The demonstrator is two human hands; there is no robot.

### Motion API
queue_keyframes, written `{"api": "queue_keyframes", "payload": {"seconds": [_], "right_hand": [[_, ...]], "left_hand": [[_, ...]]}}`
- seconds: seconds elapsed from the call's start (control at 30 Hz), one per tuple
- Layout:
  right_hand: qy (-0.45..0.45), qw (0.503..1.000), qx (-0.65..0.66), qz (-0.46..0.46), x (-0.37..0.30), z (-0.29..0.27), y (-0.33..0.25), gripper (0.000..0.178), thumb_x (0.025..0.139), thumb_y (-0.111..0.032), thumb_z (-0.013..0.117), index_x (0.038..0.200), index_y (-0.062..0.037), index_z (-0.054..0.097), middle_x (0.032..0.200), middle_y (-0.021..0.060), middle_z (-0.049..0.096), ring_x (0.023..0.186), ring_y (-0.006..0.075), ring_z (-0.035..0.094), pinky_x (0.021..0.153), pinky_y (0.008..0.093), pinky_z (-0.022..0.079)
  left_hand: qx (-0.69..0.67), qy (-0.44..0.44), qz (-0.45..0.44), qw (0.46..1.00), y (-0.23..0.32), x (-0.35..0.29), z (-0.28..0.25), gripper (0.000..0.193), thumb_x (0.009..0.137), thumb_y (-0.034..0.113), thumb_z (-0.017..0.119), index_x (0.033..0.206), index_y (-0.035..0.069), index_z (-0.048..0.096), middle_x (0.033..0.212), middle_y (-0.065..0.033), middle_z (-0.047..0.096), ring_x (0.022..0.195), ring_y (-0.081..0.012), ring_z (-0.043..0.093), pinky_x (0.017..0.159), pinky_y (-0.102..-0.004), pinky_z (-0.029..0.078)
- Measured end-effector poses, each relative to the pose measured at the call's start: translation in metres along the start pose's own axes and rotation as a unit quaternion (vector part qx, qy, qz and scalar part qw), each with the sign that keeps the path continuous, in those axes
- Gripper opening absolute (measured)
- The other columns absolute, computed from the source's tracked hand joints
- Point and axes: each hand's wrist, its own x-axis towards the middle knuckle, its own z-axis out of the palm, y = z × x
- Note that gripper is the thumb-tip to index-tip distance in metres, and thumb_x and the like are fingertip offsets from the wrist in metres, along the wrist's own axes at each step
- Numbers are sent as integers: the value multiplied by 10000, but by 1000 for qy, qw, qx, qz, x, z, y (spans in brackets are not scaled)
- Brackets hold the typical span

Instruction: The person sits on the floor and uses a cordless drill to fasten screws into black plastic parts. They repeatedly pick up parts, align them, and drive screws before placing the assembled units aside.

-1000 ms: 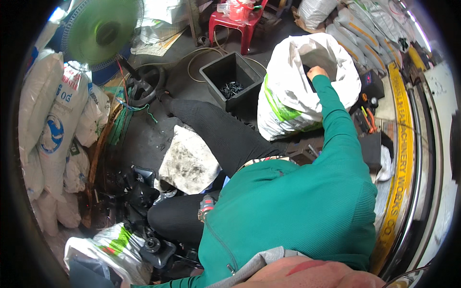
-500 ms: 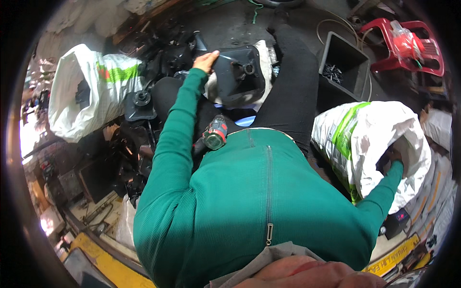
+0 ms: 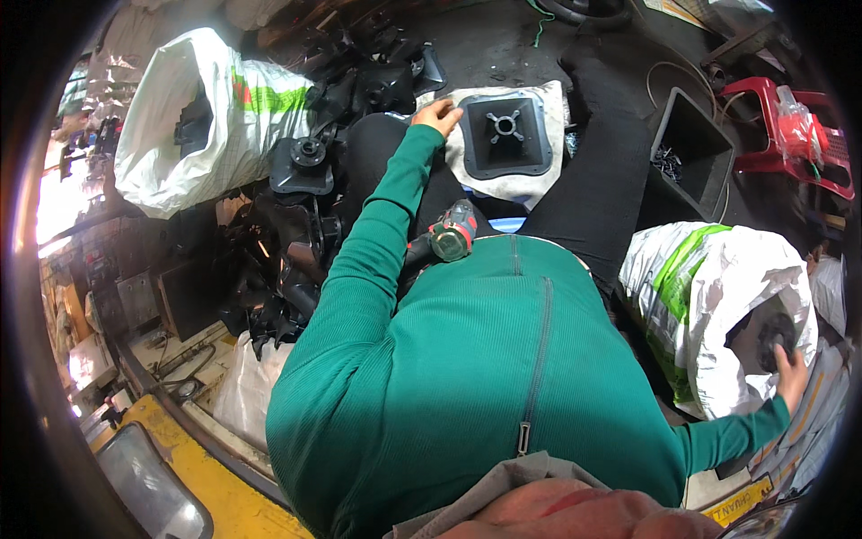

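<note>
A black square funnel-shaped plastic part, with a round hub and four-armed centre, lies flat on a white cloth between my legs. My left hand is just left of its rim, fingers stretched out and holding nothing. Far to the right, my right hand grips a dark round part at the mouth of a white and green woven sack. The fingers partly hide that part, and its full shape cannot be made out. A red and black power drill rests at my lap.
Left of me, another white sack gapes with dark parts inside. Black plastic parts are heaped beside my left leg. A grey bin of small metal pieces stands right of my leg, near a red plastic stool.
The square part has gone from tilted in my left hand to flat on the cloth, and that hand has let go. My right hand has come out of the sack's depth with a dark part.
</note>
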Motion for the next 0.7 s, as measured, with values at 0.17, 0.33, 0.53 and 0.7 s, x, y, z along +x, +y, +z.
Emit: {"api": "queue_keyframes", "payload": {"seconds": [0.17, 0.33, 0.53, 0.7], "right_hand": [[200, 921, 145, -301, -36, 2, -165, 274, 779, -140, 702, 1027, -39, 643, 933, 104, 634, 806, 186, 604, 731, 274, 472], [193, 706, 163, -662, -11, 150, -398, 371, 608, -84, 739, 967, -112, 651, 767, 55, 604, 694, 212, 615, 576, 319, 508], [93, 749, 244, -609, -17, 299, -473, 390, 653, -157, 732, 1030, -177, 636, 766, 22, 611, 676, 198, 615, 570, 316, 499], [-156, 878, 307, -332, -12, 350, -470, 317, 797, -286, 663, 1076, -136, 661, 762, 75, 644, 673, 172, 613, 619, 303, 488]], "left_hand": [[-231, -130, -103, 959, 67, -32, -14, 393, 874, 382, 605, 1102, 62, 621, 771, -73, 645, 558, -106, 586, 452, -249, 472], [-348, -341, -142, 862, 117, -65, -18, 692, 864, 614, 457, 1145, -8, 568, 845, -106, 662, 545, -114, 598, 411, -222, 481], [-329, -179, -114, 920, 55, -38, 9, 443, 825, 202, 693, 1227, 110, 533, 863, -49, 654, 559, -121, 592, 394, -230, 419], [-258, -92, -67, 959, 31, -33, 32, 538, 840, 134, 653, 1323, 98, 419, 716, -62, 634, 525, -129, 601, 418, -248, 467]]}}
